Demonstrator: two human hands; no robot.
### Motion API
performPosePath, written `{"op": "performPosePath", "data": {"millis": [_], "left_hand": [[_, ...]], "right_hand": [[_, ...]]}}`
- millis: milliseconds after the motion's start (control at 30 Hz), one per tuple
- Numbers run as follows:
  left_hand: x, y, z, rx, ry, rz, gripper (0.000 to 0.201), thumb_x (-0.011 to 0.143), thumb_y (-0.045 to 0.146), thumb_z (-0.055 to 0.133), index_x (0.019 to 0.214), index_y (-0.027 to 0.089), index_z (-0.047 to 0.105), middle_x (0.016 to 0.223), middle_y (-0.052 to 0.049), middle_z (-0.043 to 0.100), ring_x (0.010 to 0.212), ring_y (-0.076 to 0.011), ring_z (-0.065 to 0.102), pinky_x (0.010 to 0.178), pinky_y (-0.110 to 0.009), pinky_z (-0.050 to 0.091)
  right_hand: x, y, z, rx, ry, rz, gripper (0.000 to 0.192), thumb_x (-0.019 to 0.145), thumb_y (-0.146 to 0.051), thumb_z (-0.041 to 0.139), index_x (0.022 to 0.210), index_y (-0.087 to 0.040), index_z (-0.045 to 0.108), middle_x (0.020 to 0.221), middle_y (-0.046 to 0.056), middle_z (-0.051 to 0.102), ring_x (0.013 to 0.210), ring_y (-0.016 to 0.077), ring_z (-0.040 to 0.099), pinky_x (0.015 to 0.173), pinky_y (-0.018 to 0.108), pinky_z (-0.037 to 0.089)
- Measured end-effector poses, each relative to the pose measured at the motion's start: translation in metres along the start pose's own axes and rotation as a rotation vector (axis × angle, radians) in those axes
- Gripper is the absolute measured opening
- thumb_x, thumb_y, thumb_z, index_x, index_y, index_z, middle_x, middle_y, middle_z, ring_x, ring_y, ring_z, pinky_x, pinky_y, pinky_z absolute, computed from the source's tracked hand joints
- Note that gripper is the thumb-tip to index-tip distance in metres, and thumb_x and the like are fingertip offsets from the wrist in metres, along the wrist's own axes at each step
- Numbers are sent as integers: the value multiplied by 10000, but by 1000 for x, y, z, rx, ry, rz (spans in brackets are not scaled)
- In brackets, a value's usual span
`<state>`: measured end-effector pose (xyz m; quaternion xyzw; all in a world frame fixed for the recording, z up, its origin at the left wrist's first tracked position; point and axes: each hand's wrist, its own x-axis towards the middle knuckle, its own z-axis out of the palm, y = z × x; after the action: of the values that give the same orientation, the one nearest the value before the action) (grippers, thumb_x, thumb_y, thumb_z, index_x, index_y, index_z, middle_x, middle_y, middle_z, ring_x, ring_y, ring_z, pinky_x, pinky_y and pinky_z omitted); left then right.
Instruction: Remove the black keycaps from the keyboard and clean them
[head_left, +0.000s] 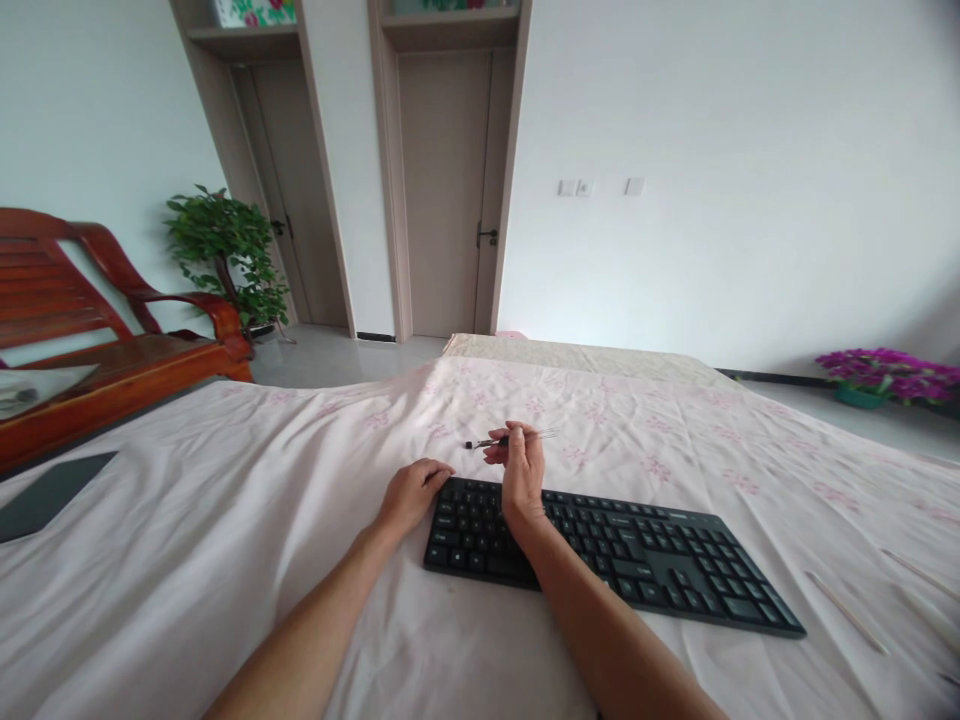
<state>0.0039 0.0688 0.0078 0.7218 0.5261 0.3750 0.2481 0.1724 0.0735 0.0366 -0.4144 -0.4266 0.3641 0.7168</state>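
Note:
A black computer keyboard [660, 560] lies on the cloth, slightly slanted. My left hand [412, 492] is at its far left corner, fingers curled and closed against the edge there. Above the keyboard's back edge is my right hand [519, 470], its fingers closed around a slim brush [480, 444]. The brush lies nearly level, with its dark tip pointing left and its thin, pale handle end sticking out to the right. That tip is apart from the keys. My right wrist and forearm hide part of the keyboard's left half.
Pink-flowered cloth [360, 650] covers the surface, with folds on the left. Thin sticks, one a pale stick [847, 612], lie at the right. A dark flat object [52, 495] is at the left. Beyond stand a wooden bench [172, 350], a green plant [225, 250] and purple flowers [892, 372].

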Motion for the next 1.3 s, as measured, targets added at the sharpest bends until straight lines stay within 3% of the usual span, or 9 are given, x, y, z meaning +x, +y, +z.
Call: {"op": "performPosePath", "data": {"millis": [167,400,533,633,700,767,867,1033,1300], "left_hand": [[0,1,0,13,-28,35,272,860,325,466,891,240,721,939,-5,719,909,-178,637,832,-261,443],[3,5,1,-1,-112,93,249,843,315,497,841,202,719,865,-13,726,850,-172,648,784,-252,462],[19,5,5,15,-234,115,232,832,318,527,780,197,717,779,-4,721,759,-164,651,711,-253,469],[43,2,13,81,-77,36,152,778,246,591,845,185,713,808,-17,715,738,-153,643,713,-250,476],[59,-1,20,103,-8,23,262,735,175,617,987,180,689,988,-41,695,800,-143,636,774,-251,471],[72,-3,27,113,11,21,366,704,149,639,1067,187,666,1080,-54,663,799,-134,626,807,-260,465],[84,-6,36,99,-11,26,354,671,154,673,1021,201,693,1011,-46,675,783,-142,619,812,-269,463],[88,-17,43,-15,-27,22,180,690,175,649,849,205,727,913,-30,694,829,-163,619,833,-282,463],[78,-32,37,-335,-18,-57,422,822,418,504,1097,121,625,907,-105,708,789,-169,661,673,-265,518]], "right_hand": [[13,3,-16,-264,-218,129,310,876,-442,424,996,-177,530,950,85,651,657,147,638,598,284,516],[7,-10,-66,-782,-356,-110,233,909,-373,395,941,-218,566,913,51,664,742,187,649,689,305,451],[-6,-20,-79,-765,-385,-107,241,923,-374,378,966,-212,551,886,41,660,741,184,646,727,313,446],[-12,-24,-81,-699,-362,-86,248,928,-381,371,969,-209,545,880,35,654,757,184,649,748,319,445],[-12,-25,-80,-686,-358,-78,244,926,-380,376,956,-208,547,857,33,654,755,186,647,745,320,443],[-12,-24,-81,-687,-361,-89,238,925,-372,381,948,-207,550,835,33,656,759,187,640,747,321,439],[-11,-22,-82,-695,-354,-109,233,926,-361,382,949,-207,556,819,34,657,771,186,629,748,316,433],[-10,-21,-82,-710,-354,-121,237,931,-358,376,977,-203,550,851,39,659,771,177,617,747,305,430],[-11,-28,-80,-787,-404,-133,233,938,-333,364,1001,-194,540,909,55,659,841,182,601,761,295,420]]}}
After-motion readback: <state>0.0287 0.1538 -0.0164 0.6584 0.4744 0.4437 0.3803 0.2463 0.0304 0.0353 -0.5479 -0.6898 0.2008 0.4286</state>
